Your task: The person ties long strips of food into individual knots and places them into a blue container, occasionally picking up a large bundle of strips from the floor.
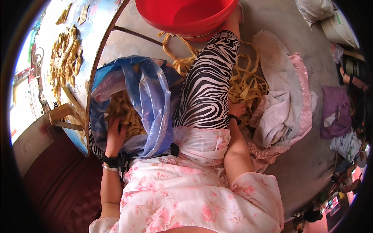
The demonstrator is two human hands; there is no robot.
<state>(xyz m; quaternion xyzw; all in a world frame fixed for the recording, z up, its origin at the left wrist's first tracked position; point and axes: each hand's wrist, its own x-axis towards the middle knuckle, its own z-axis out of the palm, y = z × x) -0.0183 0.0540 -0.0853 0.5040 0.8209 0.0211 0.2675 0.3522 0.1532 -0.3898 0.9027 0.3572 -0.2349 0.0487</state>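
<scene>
My left hand [114, 135] reaches into a blue plastic bag [156, 96] on the left of my lap. It touches a heap of short tan strips [132, 116], perhaps dried plant fibre, which hides its fingertips. Beyond my right thigh, my right hand [237, 109] rests at a tangle of long, flat yellow-brown strips [247, 87]. Its fingers are partly covered, so a grip cannot be made out. Beside that tangle lies a quilted pink cloth [301, 70] with a crumpled pale cloth [275, 119] on it.
A red plastic basin [186, 24] stands ahead. At left, a table [96, 38] carries a pile of flattened tan strips [65, 58]. A small wooden frame [68, 113] sits at its near edge. A purple cloth [335, 116] and a white bucket [339, 29] are at far right.
</scene>
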